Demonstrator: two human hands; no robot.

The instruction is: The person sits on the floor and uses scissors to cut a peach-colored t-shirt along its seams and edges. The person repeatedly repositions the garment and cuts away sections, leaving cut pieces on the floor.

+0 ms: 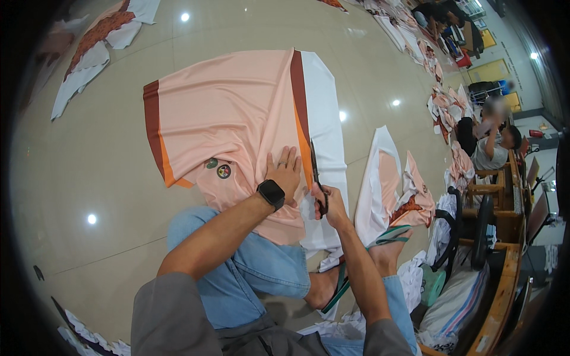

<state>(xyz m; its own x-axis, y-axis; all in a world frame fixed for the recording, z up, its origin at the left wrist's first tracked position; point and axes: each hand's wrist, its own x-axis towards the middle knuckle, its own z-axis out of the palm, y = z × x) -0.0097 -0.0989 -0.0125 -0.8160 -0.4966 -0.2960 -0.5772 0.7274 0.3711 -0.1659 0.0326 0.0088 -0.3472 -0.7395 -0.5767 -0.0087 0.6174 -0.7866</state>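
Note:
A large peach fabric panel (225, 89) with brown and orange edge bands is spread on the floor in front of me, rumpled toward my knee. Small round emblems (223, 171) show on its near part. Along its right side runs a white strip of cloth (328, 118). My left hand (285, 178) lies flat on the peach cloth, fingers stretched out. Black-handled scissors (314, 163) are in my right hand (333, 204), their blades pointing away from me along the border of orange band and white strip. Whether cloth lies between the blades I cannot tell.
White and peach offcuts (380, 178) lie right of the panel, by my sandalled foot (386, 252). More scraps (95, 53) lie far left and far right. A woven sack (454, 302) and wooden furniture (502, 296) stand at right. Other people (493, 148) sit beyond on the right.

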